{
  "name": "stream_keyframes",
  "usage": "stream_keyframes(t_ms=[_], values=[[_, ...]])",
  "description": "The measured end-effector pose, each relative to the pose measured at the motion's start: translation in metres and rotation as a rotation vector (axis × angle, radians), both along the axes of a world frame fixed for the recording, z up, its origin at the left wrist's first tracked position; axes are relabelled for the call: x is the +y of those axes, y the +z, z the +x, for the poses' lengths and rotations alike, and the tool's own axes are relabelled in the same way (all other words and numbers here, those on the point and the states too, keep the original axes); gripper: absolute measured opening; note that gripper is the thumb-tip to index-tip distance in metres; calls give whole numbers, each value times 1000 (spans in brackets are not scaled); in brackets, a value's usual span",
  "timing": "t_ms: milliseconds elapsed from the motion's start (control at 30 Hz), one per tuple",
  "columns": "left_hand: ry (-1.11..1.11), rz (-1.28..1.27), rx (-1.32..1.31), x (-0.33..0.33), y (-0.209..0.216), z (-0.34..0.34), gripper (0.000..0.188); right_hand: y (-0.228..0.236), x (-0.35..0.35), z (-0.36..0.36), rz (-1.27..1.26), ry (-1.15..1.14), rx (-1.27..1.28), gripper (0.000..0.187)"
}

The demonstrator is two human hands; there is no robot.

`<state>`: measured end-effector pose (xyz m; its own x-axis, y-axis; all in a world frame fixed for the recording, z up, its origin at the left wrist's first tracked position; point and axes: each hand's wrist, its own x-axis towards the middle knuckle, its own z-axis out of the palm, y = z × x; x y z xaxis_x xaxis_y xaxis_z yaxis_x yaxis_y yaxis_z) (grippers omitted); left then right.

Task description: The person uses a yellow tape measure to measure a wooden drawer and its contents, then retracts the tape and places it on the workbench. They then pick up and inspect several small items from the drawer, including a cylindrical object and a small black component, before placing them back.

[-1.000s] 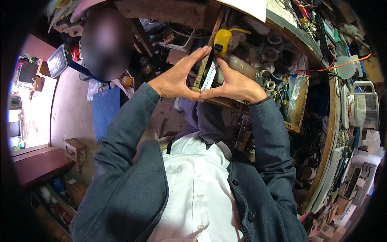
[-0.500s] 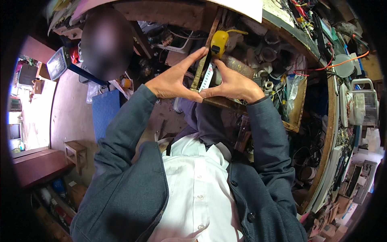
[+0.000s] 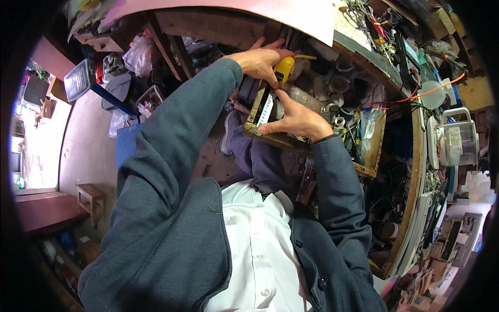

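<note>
The right hand [image 3: 301,119] has its thumb and forefinger spread wide apart, the thumb at the near end of the white blade [image 3: 265,110] and the forefinger up near the case of the yellow tape measure [image 3: 284,69]; its other fingers are mostly hidden. The left hand [image 3: 258,63] has its thumb at the side of this case, while its other fingers reach past the far end; whether they are closed on it, I cannot tell. The tape measure is between the two hands, above the left part of a wooden tray [image 3: 283,141], and its blade runs along the left wall. If the case is held only lightly, I think it could tilt or slip down among the loose parts. The blade could bend or slide away from the right thumb, because this thumb seems only to rest beside its end; if a lock is not set, it could also spring back toward the fingers. A cylinder [image 3: 307,98] lies close by the right forefinger and could be knocked. Farther right in the tray there is a clear bag [image 3: 369,131], and beyond, an orange cable [image 3: 442,83] hangs near the bench edge.
</note>
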<state>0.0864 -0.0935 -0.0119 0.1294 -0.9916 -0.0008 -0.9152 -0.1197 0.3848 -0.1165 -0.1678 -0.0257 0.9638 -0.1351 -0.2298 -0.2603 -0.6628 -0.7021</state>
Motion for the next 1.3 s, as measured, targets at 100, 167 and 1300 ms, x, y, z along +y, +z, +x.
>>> stream_keyframes(t_ms=[100,167,1300], values=[[-43,-68,-12,-3,-3,9,94,8,2,1,9,4,52,139],[-49,-128,-22,-3,-6,14,91,14,4,1,17,-3,61,141],[213,-567,732,-10,-11,38,73,40,20,3,-116,15,24,134]])
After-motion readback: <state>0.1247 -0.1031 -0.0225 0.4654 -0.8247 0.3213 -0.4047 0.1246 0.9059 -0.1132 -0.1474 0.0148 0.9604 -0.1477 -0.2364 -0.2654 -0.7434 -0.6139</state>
